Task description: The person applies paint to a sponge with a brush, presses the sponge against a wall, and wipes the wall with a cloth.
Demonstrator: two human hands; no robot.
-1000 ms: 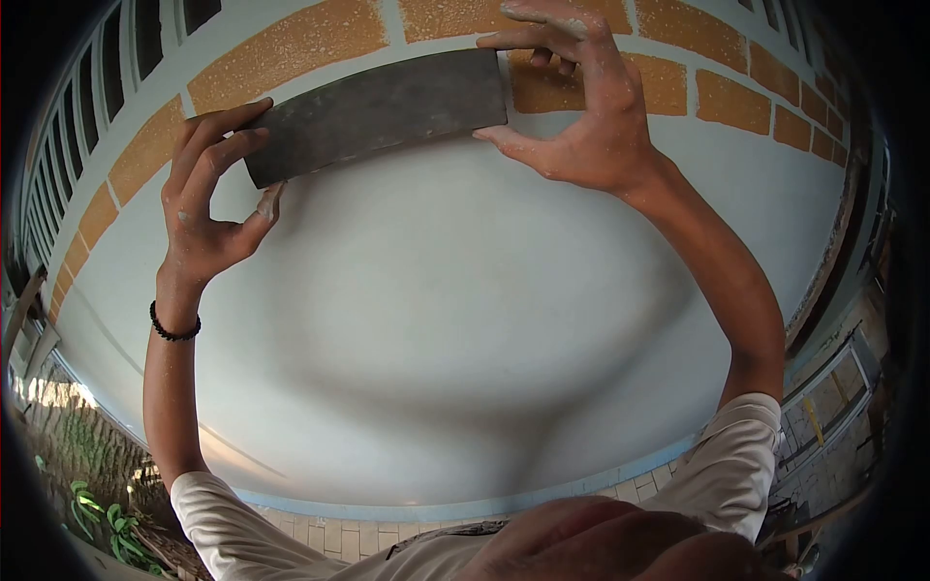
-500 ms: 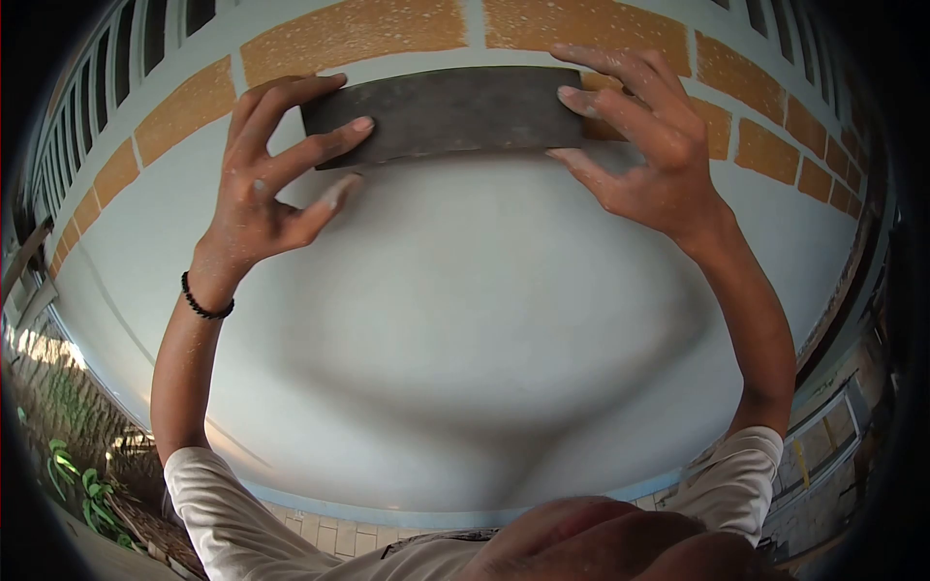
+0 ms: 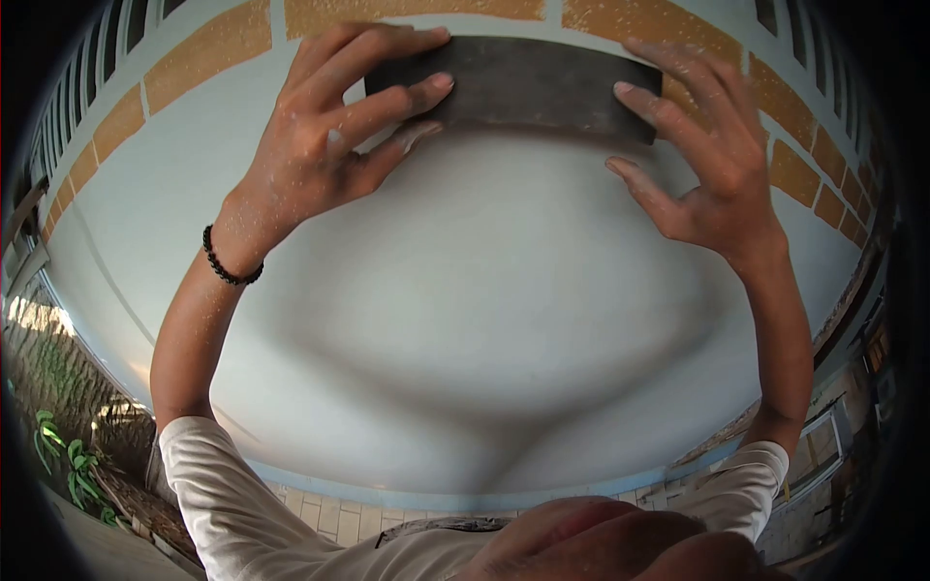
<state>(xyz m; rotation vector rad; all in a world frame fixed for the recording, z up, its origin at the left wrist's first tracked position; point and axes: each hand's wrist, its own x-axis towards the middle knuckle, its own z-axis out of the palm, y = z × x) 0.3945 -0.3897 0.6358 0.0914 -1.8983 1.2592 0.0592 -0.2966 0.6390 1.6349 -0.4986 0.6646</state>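
A dark grey rectangular sheet (image 3: 533, 85) lies against the white wall, just below a row of painted orange bricks. At its left end my left hand (image 3: 339, 121) holds it, with fingers across the face and the thumb by the lower edge. My right hand (image 3: 712, 145) steadies the right end: the index fingertip rests on the face, and the other fingers reach past the top corner. The right thumb stands away from the sheet, beneath it. Pale specks and smears mark the left hand. What lies behind the sheet is hidden.
The white wall (image 3: 484, 290) fills the middle, carrying orange painted bricks (image 3: 208, 58) along the top. Slatted openings (image 3: 87, 77) flank it above. Plants (image 3: 82, 474) and a trunk-like surface are at lower left, tiled floor (image 3: 339, 518) below.
The view has shifted, so wall, sheet and hands all appear farther right and slightly higher. My right thumb has come away from the sheet's lower edge; the left hand stays at its end.
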